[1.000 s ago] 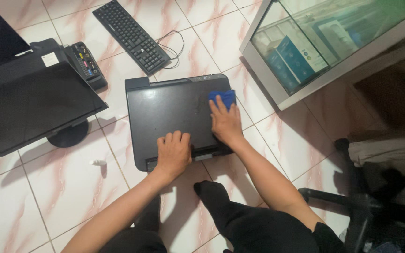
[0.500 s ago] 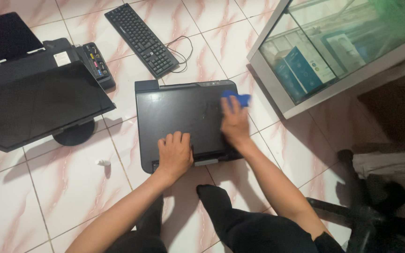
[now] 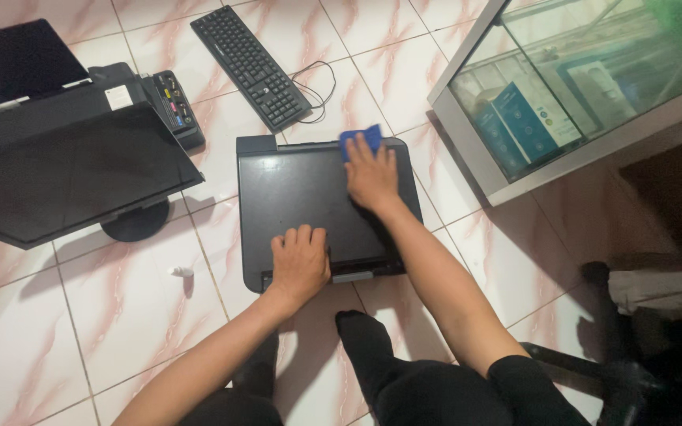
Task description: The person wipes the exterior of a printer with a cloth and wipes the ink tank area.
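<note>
So there's a person sitting on the tiled floor (image 3: pixel 120 315) with a flat black printer (image 3: pixel 301 197) lying right in the middle of the frame. The right hand (image 3: pixel 371 175) is flat on the printer's far edge, fingers spread and pressing a small blue cloth (image 3: pixel 357 139) down against the lid, near the top right corner of the machine. The cloth mostly sits under the palm and fingertips, only a bit of blue pokes out at the top. The left hand (image 3: pixel 300 264) rests on the near edge of the printer, fingers laid flat and slightly curled over the lid, not gripping anything, just pressed on it.

Upper left of the frame has a second black printer (image 3: pixel 65 110) with a monitor (image 3: pixel 73 177) leaning over it, stand on the tiles. A black keyboard (image 3: pixel 250 67) lies at the top centre, its cable looped beside it. Upper right is a glass cabinet (image 3: pixel 586 87) with blue boxes inside. A tiny white cap-like thing (image 3: pixel 181 272) lies on the floor left of the middle printer. The person's dark-socked foot (image 3: pixel 357 327) is tucked just below the printer, and a dark chair base (image 3: pixel 617 371) is at lower right.
</note>
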